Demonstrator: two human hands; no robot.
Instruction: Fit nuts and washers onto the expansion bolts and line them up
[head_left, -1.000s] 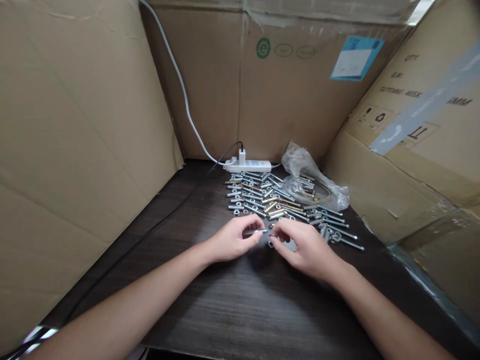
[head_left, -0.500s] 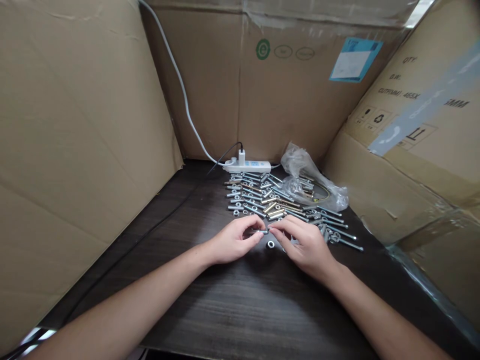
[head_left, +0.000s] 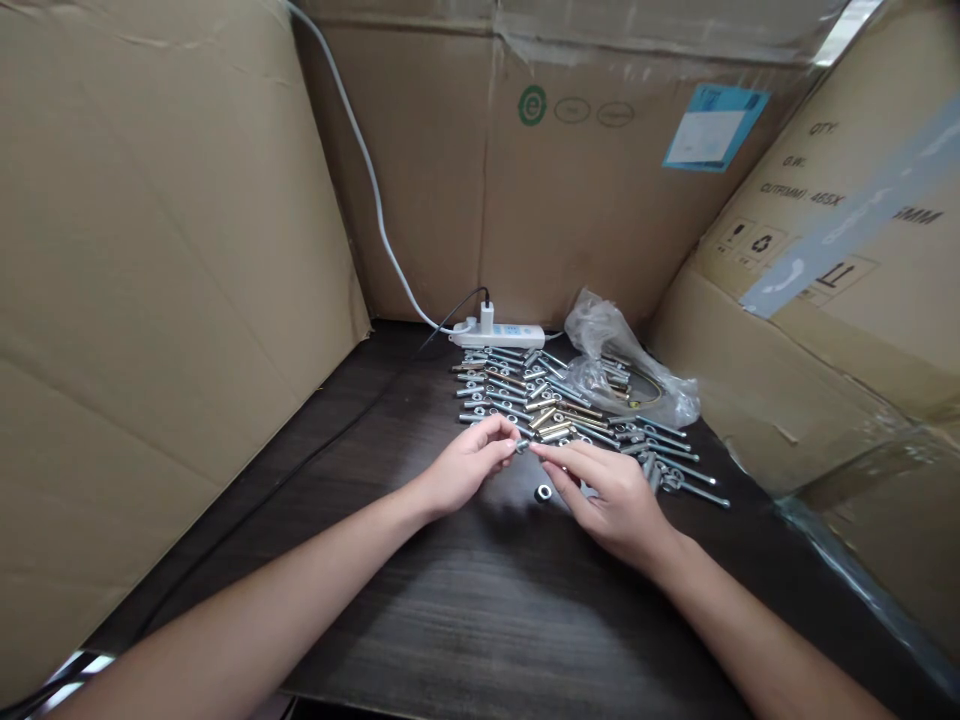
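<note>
In the head view my left hand [head_left: 471, 466] pinches a small silvery metal part, apparently a bolt [head_left: 523, 446], between thumb and fingertips; its other end is hidden in the hand. Just right of that part are the fingertips of my right hand [head_left: 611, 495], closed together, with whatever they hold too small to make out. A nut [head_left: 543, 493] rests on the table below the fingertips. Behind both hands lie rows of metal bolts and sleeves [head_left: 555, 405], silver and brass-coloured, with nuts and washers among them.
A white power strip [head_left: 510, 335] with a plugged-in charger stands at the back. Crumpled clear plastic bag [head_left: 600, 330] lies right of it. Cardboard boxes [head_left: 420, 150] wall the dark table [head_left: 450, 620] on three sides. A black cable [head_left: 300, 460] runs along the left.
My left hand has lifted slightly and turned the metal part, so its end faces me more. The right fingertips have moved up with it. The view has shifted a little.
</note>
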